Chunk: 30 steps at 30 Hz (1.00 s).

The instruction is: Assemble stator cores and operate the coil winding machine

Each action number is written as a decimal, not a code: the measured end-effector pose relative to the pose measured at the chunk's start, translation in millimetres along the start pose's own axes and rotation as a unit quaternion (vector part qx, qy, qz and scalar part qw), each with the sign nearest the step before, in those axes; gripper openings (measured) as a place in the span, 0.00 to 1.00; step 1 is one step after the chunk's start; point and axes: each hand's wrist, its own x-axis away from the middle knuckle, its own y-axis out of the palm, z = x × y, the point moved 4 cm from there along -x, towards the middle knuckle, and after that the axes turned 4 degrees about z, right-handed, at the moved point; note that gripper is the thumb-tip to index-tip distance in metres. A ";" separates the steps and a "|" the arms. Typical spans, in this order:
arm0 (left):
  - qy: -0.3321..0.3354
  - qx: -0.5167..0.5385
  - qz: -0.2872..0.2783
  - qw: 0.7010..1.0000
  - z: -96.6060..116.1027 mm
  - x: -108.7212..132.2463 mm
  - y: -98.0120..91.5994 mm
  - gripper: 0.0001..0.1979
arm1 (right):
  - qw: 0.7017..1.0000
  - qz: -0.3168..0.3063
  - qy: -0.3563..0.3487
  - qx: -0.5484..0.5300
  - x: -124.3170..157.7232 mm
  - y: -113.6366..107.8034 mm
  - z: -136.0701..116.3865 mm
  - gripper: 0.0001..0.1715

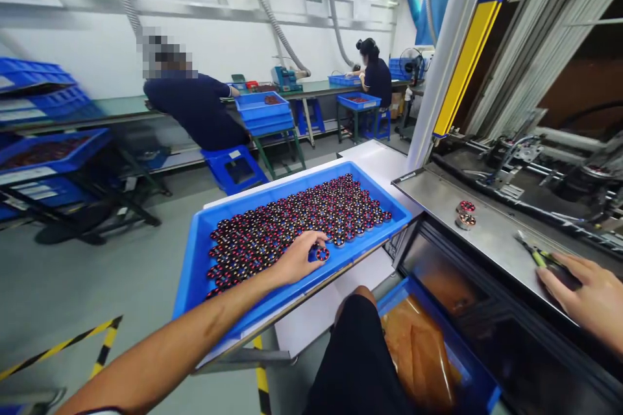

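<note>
Head camera: left hand [296, 260] pinches a small round red-and-dark part [322, 253] at the near edge of the blue plastic tray [195, 253]; right hand [591, 301] rests on a yellow-green-handled tool [538, 258], grip unclear.

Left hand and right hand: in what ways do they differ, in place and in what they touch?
The left hand is in the blue tray; the right hand lies on the steel shelf. The left hand pinches a round part; the right hand rests on a tool with a green-yellow grip. Both are bare, palm down.
</note>
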 end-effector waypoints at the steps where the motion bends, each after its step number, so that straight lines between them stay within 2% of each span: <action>1: 0.013 -0.009 -0.013 1.000 -6.4 -4.6 7.9 0.21 | 1.000 0.000 0.001 0.001 0.7 0.5 0.0 0.38; 4: 0.039 -0.033 -0.033 0.998 -17.2 -12.8 28.0 0.18 | 1.000 0.007 -0.001 -0.002 2.7 1.6 -0.4 0.39; 6: 0.042 -0.050 -0.025 0.998 -22.1 -15.5 34.2 0.18 | 1.000 0.014 -0.003 -0.006 3.5 1.6 -0.3 0.39; 11: 0.022 -0.091 0.020 0.995 -30.4 -13.7 30.1 0.18 | 0.999 0.028 -0.006 -0.022 3.3 -2.0 -2.6 0.33; 14: 0.025 -0.097 0.034 0.994 -18.8 -16.1 22.6 0.21 | 0.999 0.034 -0.004 -0.026 2.9 -5.4 -10.1 0.30; 17: 0.060 -0.081 0.049 0.994 19.4 -39.5 19.1 0.25 | 0.999 0.032 0.004 -0.021 0.5 -7.1 -23.6 0.23; 20: 0.121 -0.038 0.044 0.991 83.6 -84.3 34.9 0.25 | 0.999 0.026 0.015 -0.019 -5.0 -7.3 -37.1 0.19; 23: 0.171 0.013 -0.009 0.985 151.9 -131.9 78.8 0.18 | 0.999 0.022 0.030 -0.030 -8.1 -10.0 -44.9 0.18; 25: 0.179 0.041 -0.057 0.981 184.8 -156.7 116.3 0.13 | 0.998 0.020 0.039 -0.044 -7.3 -13.4 -47.5 0.18; 28: 0.158 0.081 -0.118 0.977 208.7 -177.1 165.4 0.13 | 0.997 0.015 0.053 -0.062 -4.0 -19.0 -49.9 0.18; 30: 0.141 0.108 -0.136 0.975 213.8 -179.6 185.8 0.17 | 0.996 0.009 0.062 -0.067 -2.0 -22.6 -51.7 0.17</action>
